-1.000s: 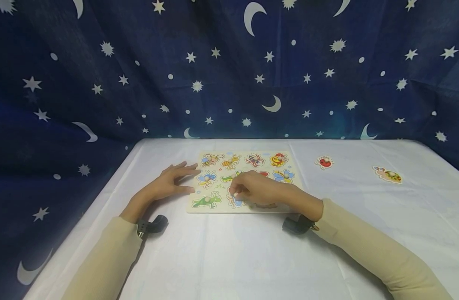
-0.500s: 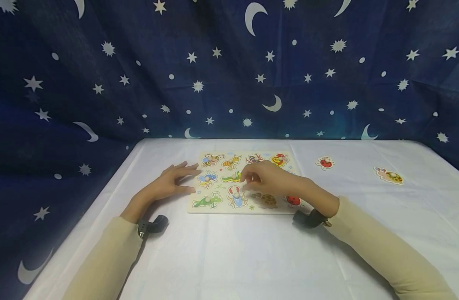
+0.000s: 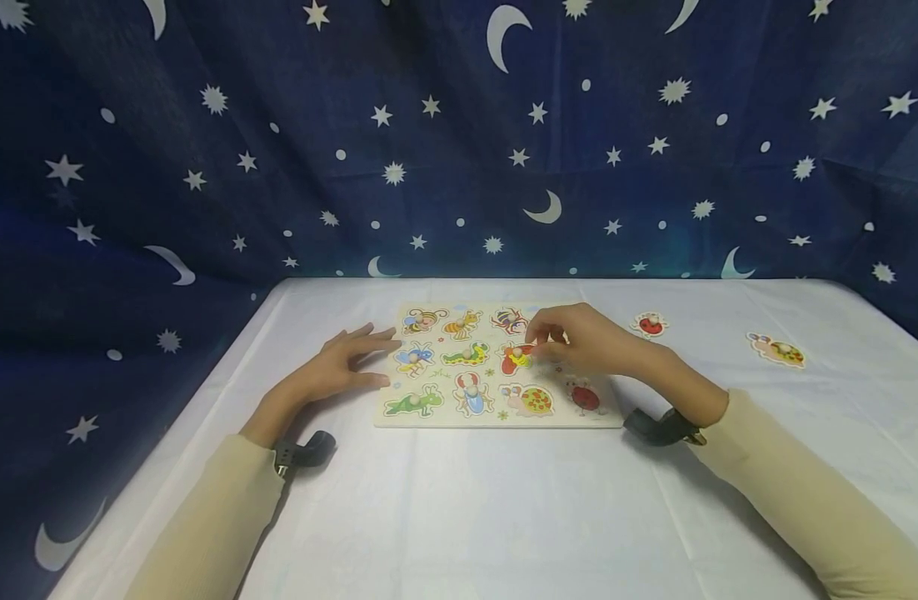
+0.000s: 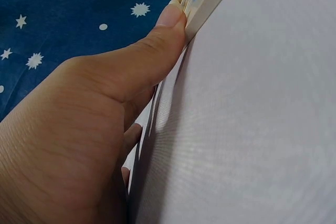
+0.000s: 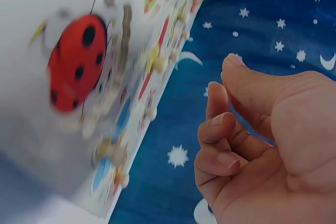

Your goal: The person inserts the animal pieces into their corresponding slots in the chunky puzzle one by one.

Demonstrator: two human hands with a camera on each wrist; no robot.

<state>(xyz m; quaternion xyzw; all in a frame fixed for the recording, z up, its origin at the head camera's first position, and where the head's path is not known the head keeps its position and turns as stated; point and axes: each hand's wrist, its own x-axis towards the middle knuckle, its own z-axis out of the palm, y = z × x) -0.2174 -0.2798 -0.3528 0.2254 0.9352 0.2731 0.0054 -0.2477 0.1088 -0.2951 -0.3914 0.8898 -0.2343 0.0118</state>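
A knobbed insect puzzle board (image 3: 444, 419) lies on the table. Beside its left edge is my left hand (image 3: 345, 363), fingers spread; the thumb (image 4: 170, 22) touches the board edge in the left wrist view. My right hand (image 3: 590, 337) hovers over the board's right side, fingers loosely bent and holding nothing; thumb and index finger stand apart in the right wrist view. The stag beetle piece (image 3: 471, 397) sits in the front row. To its right, the snail recess (image 3: 534, 402) and ladybug recess (image 3: 583, 397) show printed pictures without knobs.
A loose ladybug piece (image 3: 650, 323) lies right of the board, partly behind my right hand. Farther right is a loose snail piece (image 3: 776, 350). White cloth (image 3: 459, 508) covers the table, and a blue star-patterned curtain (image 3: 429, 142) hangs behind it.
My right hand has let go of the stag beetle piece, lifted, and moved right across the board, uncovering the snail and ladybug recesses. My left hand stays put.
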